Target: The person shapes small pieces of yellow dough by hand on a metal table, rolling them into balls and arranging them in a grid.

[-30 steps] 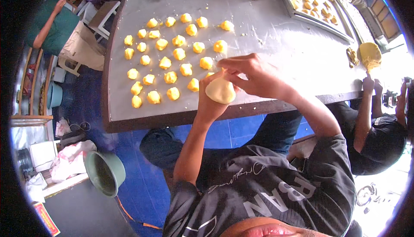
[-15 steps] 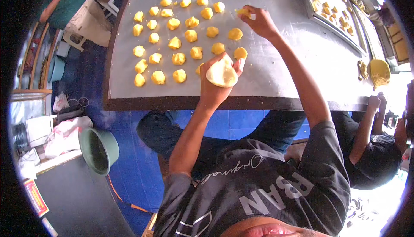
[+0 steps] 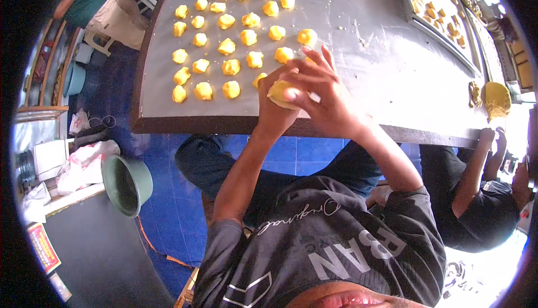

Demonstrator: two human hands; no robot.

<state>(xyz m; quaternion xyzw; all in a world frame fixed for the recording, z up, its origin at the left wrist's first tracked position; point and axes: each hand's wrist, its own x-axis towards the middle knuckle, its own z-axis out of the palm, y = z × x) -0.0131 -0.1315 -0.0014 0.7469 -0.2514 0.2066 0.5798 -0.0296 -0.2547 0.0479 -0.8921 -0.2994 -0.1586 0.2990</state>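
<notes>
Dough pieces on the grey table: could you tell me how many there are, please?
26 pieces, give or take, in loose rows across the table's left half. The nearest is half behind the left hand, which holds a lump, so others may be hidden.

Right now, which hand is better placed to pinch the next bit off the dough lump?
Right, probably. The left hand cups the yellow dough lump from below, while the right hand lies over it with fingers free, next to the rows of dough pieces.
</notes>
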